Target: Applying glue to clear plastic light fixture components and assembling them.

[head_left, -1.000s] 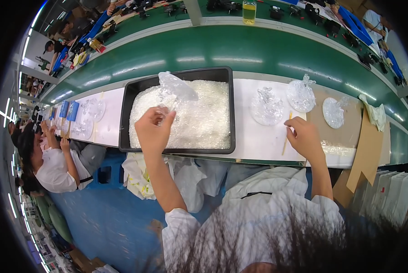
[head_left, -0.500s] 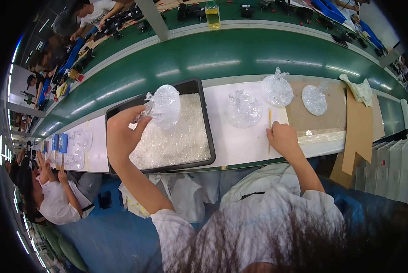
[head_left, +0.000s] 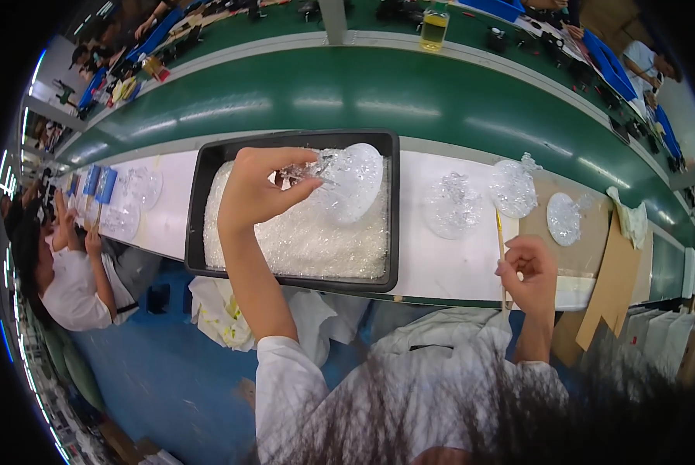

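The white bench top (head_left: 432, 273) runs across the frame. At the centre, a black tray (head_left: 394, 213) stands on it. To the right lie one clear disc (head_left: 452, 218), then a second disc (head_left: 512, 191) beside a brown board (head_left: 588, 244). This board carries a third disc (head_left: 564, 222). At the left lie more clear pieces (head_left: 122, 222).

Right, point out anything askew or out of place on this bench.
The brown cardboard strip lies slanted, overhanging the bench's front edge, with a crumpled pale sheet by its far end. Nothing else clearly stands out.
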Demonstrator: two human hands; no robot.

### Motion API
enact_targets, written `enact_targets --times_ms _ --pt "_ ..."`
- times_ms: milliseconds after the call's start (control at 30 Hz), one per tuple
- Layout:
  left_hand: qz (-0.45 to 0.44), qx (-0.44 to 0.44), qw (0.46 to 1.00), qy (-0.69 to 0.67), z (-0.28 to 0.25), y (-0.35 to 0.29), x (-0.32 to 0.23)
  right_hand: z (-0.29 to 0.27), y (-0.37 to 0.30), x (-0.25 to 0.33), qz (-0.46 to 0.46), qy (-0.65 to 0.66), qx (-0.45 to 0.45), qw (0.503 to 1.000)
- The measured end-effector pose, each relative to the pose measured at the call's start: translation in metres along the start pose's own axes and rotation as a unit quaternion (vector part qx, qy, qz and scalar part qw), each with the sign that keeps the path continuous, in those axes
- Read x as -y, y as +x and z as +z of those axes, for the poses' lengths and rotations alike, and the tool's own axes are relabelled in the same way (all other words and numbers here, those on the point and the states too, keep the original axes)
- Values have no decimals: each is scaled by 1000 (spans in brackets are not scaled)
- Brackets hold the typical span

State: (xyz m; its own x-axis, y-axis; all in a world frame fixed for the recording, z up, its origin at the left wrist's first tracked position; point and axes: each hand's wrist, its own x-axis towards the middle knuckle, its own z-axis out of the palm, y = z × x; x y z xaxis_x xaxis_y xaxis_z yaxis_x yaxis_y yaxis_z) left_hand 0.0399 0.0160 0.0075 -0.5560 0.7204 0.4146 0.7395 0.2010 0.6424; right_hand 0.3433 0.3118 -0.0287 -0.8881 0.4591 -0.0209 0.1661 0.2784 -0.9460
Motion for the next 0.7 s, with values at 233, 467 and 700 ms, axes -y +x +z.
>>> enact_targets --times_ms 233,467,700 --pt "-97 -41 987 -121 -6 -10 4 63 59 39 -270 285 142 909" --pt "-164 -24 967 -195 -12 -9 11 136 95 35 -355 439 130 815" --pt "-156 -56 961 -223 -7 -8 4 155 111 21 -360 397 13 844"
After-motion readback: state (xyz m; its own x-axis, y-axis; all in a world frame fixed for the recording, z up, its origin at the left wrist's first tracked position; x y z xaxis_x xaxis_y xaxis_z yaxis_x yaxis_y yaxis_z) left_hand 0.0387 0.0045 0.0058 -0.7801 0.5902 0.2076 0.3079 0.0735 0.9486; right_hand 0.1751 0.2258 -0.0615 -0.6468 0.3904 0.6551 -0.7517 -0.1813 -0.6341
